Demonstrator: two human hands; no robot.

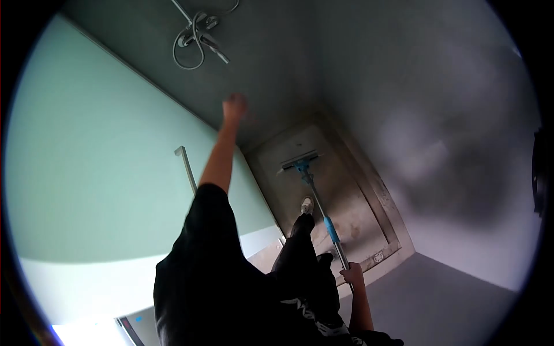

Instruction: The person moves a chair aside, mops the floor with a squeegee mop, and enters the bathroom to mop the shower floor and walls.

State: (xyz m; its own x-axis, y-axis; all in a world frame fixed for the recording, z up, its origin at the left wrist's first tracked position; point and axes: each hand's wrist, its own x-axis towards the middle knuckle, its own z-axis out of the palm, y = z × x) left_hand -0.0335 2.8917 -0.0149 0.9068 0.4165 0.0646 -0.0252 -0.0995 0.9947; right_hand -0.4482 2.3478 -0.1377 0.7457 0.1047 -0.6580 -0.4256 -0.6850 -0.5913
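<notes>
My right hand [353, 274] is wrapped round the metal pole of a long-handled squeegee [332, 229] with a blue sleeve. The pole slants away from me to a wide head with a blue joint [301, 164], which lies at the shower floor [337, 202]. My left hand [234, 106] is stretched out ahead at the end of my raised arm, in front of the dark wall and near the edge of the pale green glass panel [104, 167]. It looks compact, but motion blur hides its fingers, and I see no tool in it.
A chrome shower mixer with a looped hose [199, 37] is on the dark wall. The glass panel has a metal handle [186, 167]. A raised border [369, 196] edges the floor, with a round drain [378, 257]. My shoe [307, 205] stands beside the pole. A glossy wall [438, 132] rises at right.
</notes>
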